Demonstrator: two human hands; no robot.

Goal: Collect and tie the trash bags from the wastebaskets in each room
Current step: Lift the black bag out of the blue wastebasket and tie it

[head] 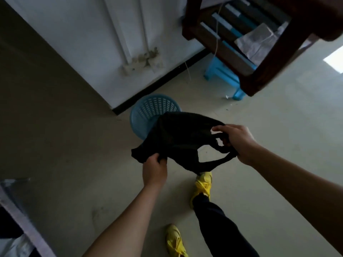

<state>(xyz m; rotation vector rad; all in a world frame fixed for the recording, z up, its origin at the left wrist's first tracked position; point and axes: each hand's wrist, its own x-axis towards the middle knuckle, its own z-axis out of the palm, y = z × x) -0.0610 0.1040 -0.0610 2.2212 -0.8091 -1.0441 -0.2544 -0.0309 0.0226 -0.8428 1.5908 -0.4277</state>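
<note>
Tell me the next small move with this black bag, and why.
Probably bring the left hand toward the right hand to cross the handles: the black bag is held apart, untied, clear of the blue wastebasket.

1 black bag (178,138), 1 blue wastebasket (146,115), 2 hands (154,169), 2 yellow shoes (203,184).

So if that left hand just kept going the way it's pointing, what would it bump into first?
Past the black bag it already grips, the left hand points up-frame toward the blue basket, probably the first thing met, though depth is hard to judge.
</note>
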